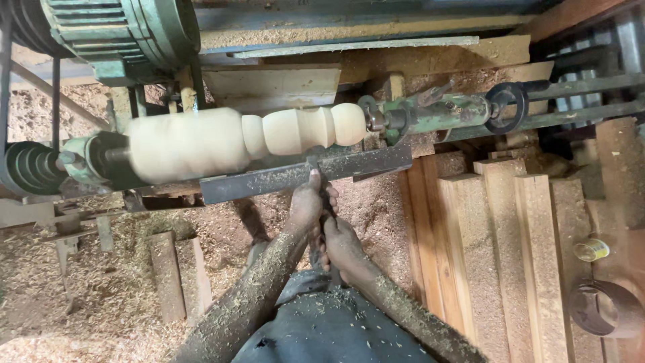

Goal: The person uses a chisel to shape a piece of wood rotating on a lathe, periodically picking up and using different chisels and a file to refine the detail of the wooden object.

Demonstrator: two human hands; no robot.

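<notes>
Hands, left hand (pixel 306 205) and right hand (pixel 340 243), grasping a chisel (pixel 314 163) against the spindle (pixel 269 134).

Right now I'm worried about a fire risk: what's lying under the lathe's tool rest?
Sawdust and shavings cover the floor beneath the tool rest, with wooden offcuts. The floor itself is hidden.

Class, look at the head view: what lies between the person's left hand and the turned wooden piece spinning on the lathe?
In the head view, the dark metal tool rest runs between the left hand and the wooden piece. The hand's thumb reaches up onto the rest.
</notes>
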